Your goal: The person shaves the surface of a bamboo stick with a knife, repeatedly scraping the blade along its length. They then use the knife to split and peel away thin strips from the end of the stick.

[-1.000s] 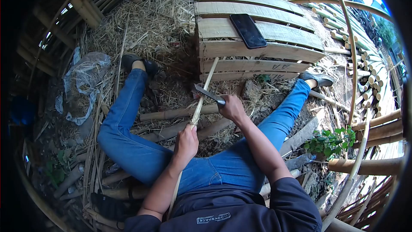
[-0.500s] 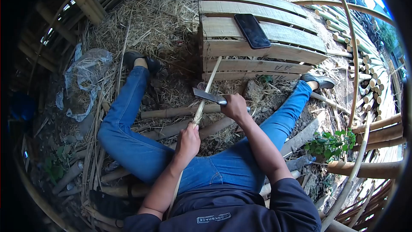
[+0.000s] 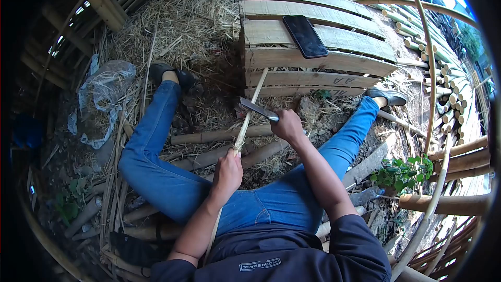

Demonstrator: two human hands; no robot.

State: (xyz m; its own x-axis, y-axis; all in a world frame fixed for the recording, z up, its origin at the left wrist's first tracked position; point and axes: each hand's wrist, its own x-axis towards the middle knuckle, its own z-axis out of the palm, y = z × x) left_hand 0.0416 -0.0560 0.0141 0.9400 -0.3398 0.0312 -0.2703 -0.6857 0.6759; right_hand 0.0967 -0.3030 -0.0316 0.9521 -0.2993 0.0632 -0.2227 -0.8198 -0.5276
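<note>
My left hand (image 3: 228,172) is closed around a long pale bamboo strip (image 3: 251,108). The strip slants up and away from me to the front side of the wooden crate, and its near end runs back under my left forearm. Some frayed fibres stick up just above the left thumb. In my right hand (image 3: 287,126) a knife (image 3: 258,109) is gripped by its handle, which the fingers mostly hide. Its flat blade lies across the strip, pointing left, above the left hand.
A slatted wooden crate (image 3: 323,62) stands in front with a smartphone (image 3: 305,36) on top. Straw (image 3: 177,26) and bamboo poles (image 3: 219,135) cover the ground. A plastic bag (image 3: 107,89) lies left; stacked bamboo (image 3: 451,99) and a leafy plant (image 3: 402,175) are at right.
My right hand has shifted slightly to the right, and the knife blade has turned and now looks narrower. The left hand keeps its hold on the bamboo strip in nearly the same place.
</note>
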